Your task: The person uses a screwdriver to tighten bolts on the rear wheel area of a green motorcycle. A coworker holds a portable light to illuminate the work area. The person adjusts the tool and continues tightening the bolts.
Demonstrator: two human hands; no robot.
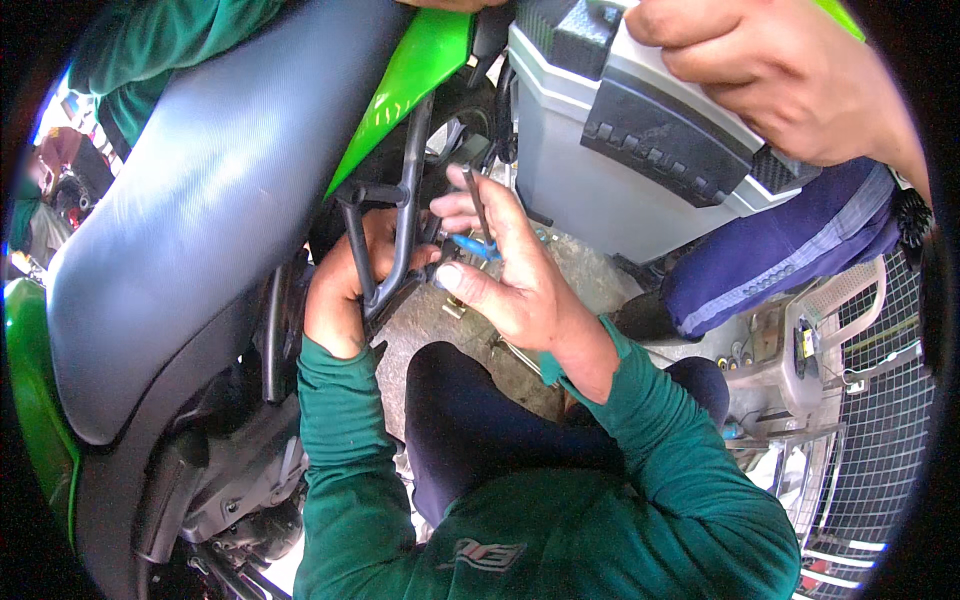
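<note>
The left hand [340, 285] has its grip closed around a black tubular metal frame [400, 215]; the right hand [505, 260] pinches a blue-handled thin metal tool [478, 225].

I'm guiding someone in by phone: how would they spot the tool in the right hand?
Start at the big grey motorcycle seat and follow the green panel down to the black tube frame. Just right of it, the right hand pinches a thin dark metal tool with a blue handle, the only blue-handled item there.

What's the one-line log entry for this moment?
left hand: gripping black frame tube | right hand: holding slim tool | co-worker's hand: on grey box
</note>
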